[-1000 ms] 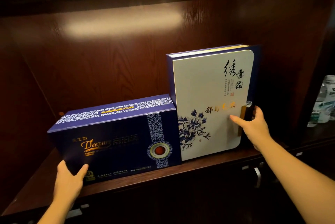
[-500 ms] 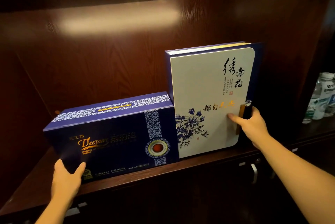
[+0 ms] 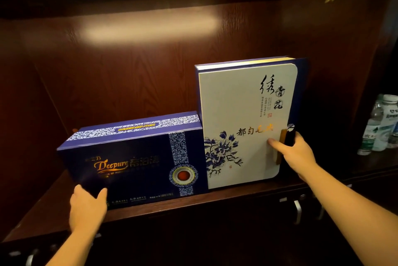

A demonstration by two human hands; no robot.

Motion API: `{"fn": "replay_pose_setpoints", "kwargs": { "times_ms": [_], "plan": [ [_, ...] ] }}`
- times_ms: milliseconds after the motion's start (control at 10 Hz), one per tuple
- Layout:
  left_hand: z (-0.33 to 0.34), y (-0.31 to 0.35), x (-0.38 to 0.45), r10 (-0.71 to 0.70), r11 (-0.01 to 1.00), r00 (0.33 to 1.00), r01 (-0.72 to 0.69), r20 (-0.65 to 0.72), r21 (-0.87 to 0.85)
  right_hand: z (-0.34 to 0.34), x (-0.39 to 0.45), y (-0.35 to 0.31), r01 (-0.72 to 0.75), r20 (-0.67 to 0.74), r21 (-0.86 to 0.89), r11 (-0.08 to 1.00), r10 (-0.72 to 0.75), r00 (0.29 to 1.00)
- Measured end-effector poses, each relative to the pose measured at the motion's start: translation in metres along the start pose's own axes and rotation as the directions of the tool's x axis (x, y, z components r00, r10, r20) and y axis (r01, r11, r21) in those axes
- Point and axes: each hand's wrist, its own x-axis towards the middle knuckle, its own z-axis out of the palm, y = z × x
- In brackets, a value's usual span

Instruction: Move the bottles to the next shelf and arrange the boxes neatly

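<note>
A dark blue box (image 3: pixel 137 158) with gold "Deepure" lettering stands on its long side on the wooden shelf (image 3: pixel 43 207). Touching its right end is a taller white box (image 3: pixel 243 119) with blue flowers and a blue spine, standing upright. My left hand (image 3: pixel 87 205) grips the blue box's lower left corner, thumb on its front. My right hand (image 3: pixel 295 153) holds the white box's right edge by the clasp, thumb pressed on the front. Several clear water bottles (image 3: pixel 381 123) stand in the neighbouring compartment at the far right.
A dark wooden divider (image 3: pixel 344 93) separates this compartment from the one with the bottles. The shelf's back panel (image 3: pixel 150 61) rises right behind the boxes. Below the shelf are cabinet doors with metal handles (image 3: pixel 298 212).
Both hands have stayed on the boxes. The boxes look a little further back and more squarely side by side; the view has shifted slightly, showing more of the bottles.
</note>
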Motion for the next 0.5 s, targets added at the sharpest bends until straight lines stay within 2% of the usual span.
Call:
{"fn": "replay_pose_setpoints", "kwargs": {
  "times_ms": [200, 400, 500],
  "plan": [
    [0.02, 0.081, -0.093, 0.34, 0.938, 0.94, -0.339, -0.008, 0.07, -0.016, 0.0, 0.001, 0.032, 0.106, -0.23, 0.973, -0.008, 0.994],
    [0.031, 0.181, -0.186, 0.516, 0.854, 0.856, -0.516, 0.024, 0.066, -0.056, -0.001, -0.019, 0.181, 0.238, -0.281, 0.943, -0.114, 0.964],
    [0.03, 0.232, -0.216, 0.613, 0.788, 0.79, -0.611, 0.004, 0.082, -0.075, -0.002, -0.042, 0.285, 0.223, -0.321, 0.903, -0.22, 0.95]
  ]
}}
